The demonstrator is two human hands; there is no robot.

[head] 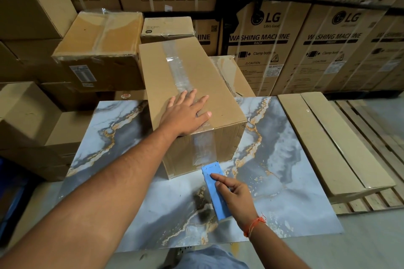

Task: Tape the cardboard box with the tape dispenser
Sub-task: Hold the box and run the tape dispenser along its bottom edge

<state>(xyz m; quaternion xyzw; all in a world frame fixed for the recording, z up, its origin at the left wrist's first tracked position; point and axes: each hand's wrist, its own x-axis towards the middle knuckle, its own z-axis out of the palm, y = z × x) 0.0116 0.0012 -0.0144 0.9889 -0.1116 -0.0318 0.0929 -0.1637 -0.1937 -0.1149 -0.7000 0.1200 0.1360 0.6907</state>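
- The right hand (pixel 235 197), nearest the viewer, is closed around a blue tape dispenser (pixel 215 190), with the forefinger laid along its top; the toothed end points away, at the foot of the box.
- The left hand (pixel 188 116) lies flat with fingers spread on top of the cardboard box (pixel 192 98), pressing near its near edge and partly on the tape; it grips nothing.
- A strip of clear tape (pixel 181 76) runs down the middle of the lid along the box's long axis, from far to near, folds over the near edge and drops down the near face to just above the dispenser's teeth.
- The box sits on a marbled table (pixel 284 159), long axis running away and slightly left; its near end is just beyond the right hand, so that hand is nearer to the tape's free end.
- Judging by this, the cut at the bottom of the near face comes next.
- Bare table lies to the right and near; flat cartons (pixel 332 144) stand further right, and stacked boxes (pixel 98 50) crowd the far left.
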